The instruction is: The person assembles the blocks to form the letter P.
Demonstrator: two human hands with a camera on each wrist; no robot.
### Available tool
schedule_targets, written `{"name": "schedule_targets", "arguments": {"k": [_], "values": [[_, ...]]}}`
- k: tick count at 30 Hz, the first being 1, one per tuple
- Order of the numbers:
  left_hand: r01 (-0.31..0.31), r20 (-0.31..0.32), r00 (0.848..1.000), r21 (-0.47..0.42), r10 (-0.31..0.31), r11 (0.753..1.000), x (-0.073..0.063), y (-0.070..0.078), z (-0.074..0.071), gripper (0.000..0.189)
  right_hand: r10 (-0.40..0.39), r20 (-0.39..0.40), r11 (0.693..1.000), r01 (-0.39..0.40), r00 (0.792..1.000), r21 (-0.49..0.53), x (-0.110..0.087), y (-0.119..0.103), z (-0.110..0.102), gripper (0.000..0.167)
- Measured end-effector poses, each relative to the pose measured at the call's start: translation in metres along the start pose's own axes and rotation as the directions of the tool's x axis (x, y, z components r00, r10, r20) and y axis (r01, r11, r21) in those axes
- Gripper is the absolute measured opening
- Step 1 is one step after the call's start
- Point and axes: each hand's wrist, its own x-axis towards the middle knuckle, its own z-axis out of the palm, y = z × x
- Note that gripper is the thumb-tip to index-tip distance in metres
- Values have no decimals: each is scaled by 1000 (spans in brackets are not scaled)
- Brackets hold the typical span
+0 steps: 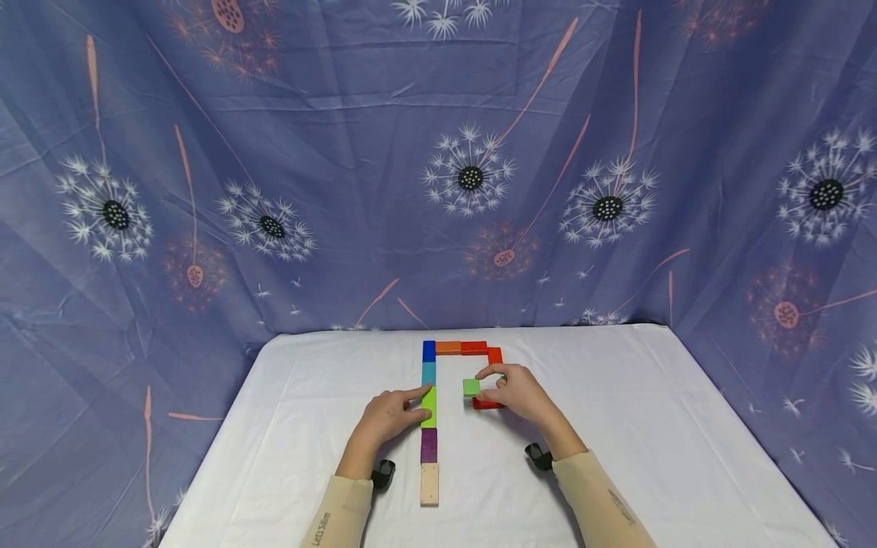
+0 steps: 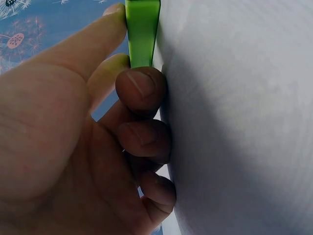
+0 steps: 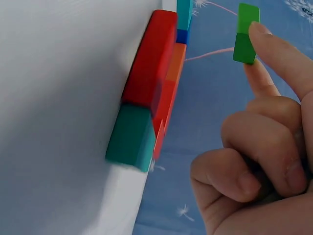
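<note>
My left hand lies beside a column of blocks, thumb and index finger pinching a lime green block. That same block shows at the top of the left wrist view, against the fingertips. My right hand holds a small green block between thumb and index finger, off the tablecloth, as the right wrist view also shows. Below this hand lies a red block with a teal block at its end. In the head view the right hand covers the teal one.
In the column are also a blue block, a light blue block, a purple block and a plain wood block. An orange block and red blocks run rightward from its far end. White cloth covers the table.
</note>
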Motion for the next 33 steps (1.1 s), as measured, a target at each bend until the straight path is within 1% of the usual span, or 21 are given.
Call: {"name": "schedule_targets", "arguments": {"k": [9,17,24,30,33], "values": [[7,6,1000,-10,-6,1000,0,2,-1,58,-5,-21,999,4,1000,-36,20,-6,16,21],[14,12,1000,-8,-14,1000,-1,2,-2,59,22,-27,994,-25,999,-102,37,-5,32,18],[23,9,1000,-5,-23,1000,-1,2,-1,58,32,-31,985,-37,999,-167,44,-9,40,19],[16,3,1000,-11,-16,1000,-2,2,-2,59,0,-26,978,-6,1000,-208,48,-10,44,19],[13,1,1000,-9,-13,1000,-2,2,-2,59,-2,-19,976,-2,1000,-220,49,-11,45,19]]}}
